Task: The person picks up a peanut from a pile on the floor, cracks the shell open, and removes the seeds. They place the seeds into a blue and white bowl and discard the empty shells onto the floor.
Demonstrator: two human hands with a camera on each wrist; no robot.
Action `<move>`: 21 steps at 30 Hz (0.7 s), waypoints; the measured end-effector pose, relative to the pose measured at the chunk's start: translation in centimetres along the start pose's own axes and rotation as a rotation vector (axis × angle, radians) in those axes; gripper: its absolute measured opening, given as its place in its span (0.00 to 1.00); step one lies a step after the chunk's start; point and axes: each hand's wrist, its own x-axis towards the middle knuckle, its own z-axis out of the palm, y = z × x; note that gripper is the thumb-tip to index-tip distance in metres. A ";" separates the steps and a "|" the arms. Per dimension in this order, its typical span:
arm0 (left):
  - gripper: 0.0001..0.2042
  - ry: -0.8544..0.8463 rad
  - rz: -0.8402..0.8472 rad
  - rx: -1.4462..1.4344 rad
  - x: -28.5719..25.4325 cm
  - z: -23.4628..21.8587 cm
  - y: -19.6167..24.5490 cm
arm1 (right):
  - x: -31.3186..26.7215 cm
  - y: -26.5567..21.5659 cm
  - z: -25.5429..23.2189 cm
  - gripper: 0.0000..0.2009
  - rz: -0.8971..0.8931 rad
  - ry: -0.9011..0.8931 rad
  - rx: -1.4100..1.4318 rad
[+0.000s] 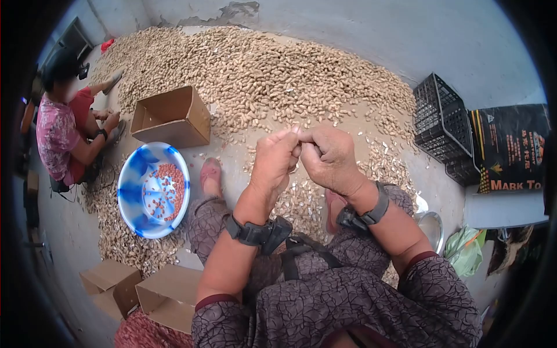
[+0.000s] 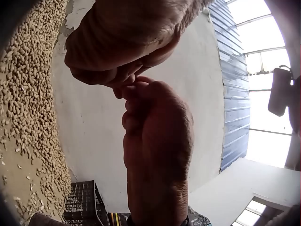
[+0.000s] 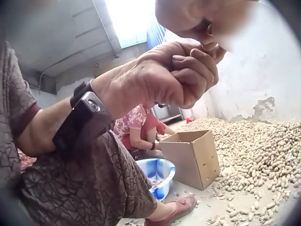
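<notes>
Two curled hands, left hand (image 1: 274,159) and right hand (image 1: 332,161), meet right of the basin (image 1: 126,197), presumably for fine two-handed work, cannot tell if gripping anything; shelled red nuts (image 1: 176,181) lie inside that basin, likely kept within reach, and unshelled peanuts (image 1: 261,75) heap beyond it.

Shelling workroom, peanut heap (image 1: 261,72), basin (image 1: 125,194) of kernels (image 1: 174,184), crates (image 1: 430,136), peeling wall (image 1: 400,43)

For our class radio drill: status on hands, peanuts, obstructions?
Left hand and right hand meeting, fingers curled, anything held hidden. Peanut heap ahead, kernels in basin. Nothing visibly blocking hands.
</notes>
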 end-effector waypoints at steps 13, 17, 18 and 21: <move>0.12 -0.175 0.087 -0.053 -0.7 -0.1 -0.2 | 0.4 -0.5 -1.0 0.04 0.335 -0.066 0.227; 0.11 -0.203 0.040 -0.037 -1.0 -0.1 0.4 | 0.1 0.4 -0.7 0.04 0.288 -0.047 0.181; 0.11 -0.202 0.040 -0.038 -0.9 -0.2 0.3 | 0.1 0.4 -0.6 0.04 0.280 -0.014 0.210; 0.10 -0.210 0.047 -0.066 -0.7 -0.2 0.1 | 0.1 0.3 -0.6 0.04 0.280 -0.008 0.220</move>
